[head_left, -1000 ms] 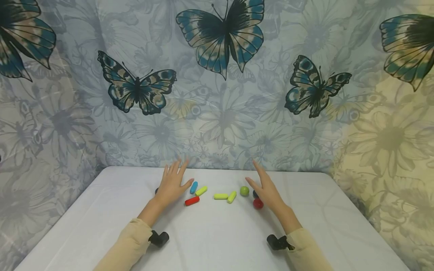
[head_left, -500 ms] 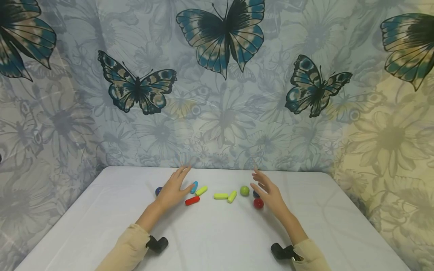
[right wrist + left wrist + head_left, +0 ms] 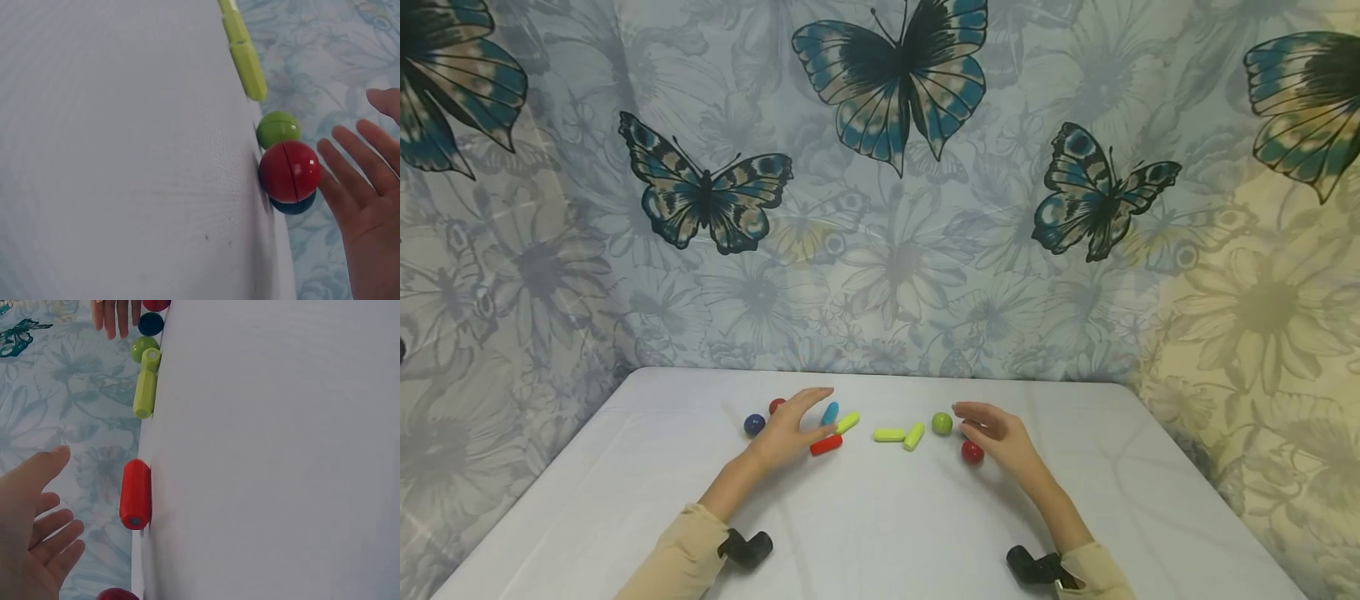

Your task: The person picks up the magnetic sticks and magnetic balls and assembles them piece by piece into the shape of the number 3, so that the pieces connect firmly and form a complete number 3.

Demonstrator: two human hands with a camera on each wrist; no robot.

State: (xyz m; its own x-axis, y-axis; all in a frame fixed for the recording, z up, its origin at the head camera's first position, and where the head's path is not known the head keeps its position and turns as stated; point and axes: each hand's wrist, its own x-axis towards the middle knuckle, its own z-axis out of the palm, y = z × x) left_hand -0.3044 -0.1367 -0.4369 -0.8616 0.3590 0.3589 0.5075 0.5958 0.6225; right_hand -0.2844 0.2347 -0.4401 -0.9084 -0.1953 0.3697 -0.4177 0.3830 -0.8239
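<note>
My left hand [image 3: 784,432] hovers with nothing in it above the table's left group. Beside its thumb lie a red cylinder [image 3: 826,445], a blue cylinder [image 3: 830,413] and a yellow-green cylinder [image 3: 847,422]. A dark blue ball [image 3: 754,425] and a partly hidden red ball [image 3: 777,406] sit to its left. My right hand [image 3: 1000,433], also holding nothing, has loosely bent fingers over the right group. A green ball [image 3: 942,423] and a red ball [image 3: 972,452] are near it. Another dark blue ball [image 3: 294,206] shows behind the red one in the right wrist view.
Two more yellow-green cylinders, one lying flat [image 3: 890,435] and one slanted [image 3: 913,437], lie between the hands. A white cloth [image 3: 880,525] covers the table. Behind it hangs a butterfly-patterned backdrop [image 3: 880,317]. Black wrist cameras [image 3: 747,550] are worn on both arms.
Both hands have come lower and back towards the person, their fingers less spread. The dark blue and red balls on the left have come into sight. The balls and cylinders stay in place.
</note>
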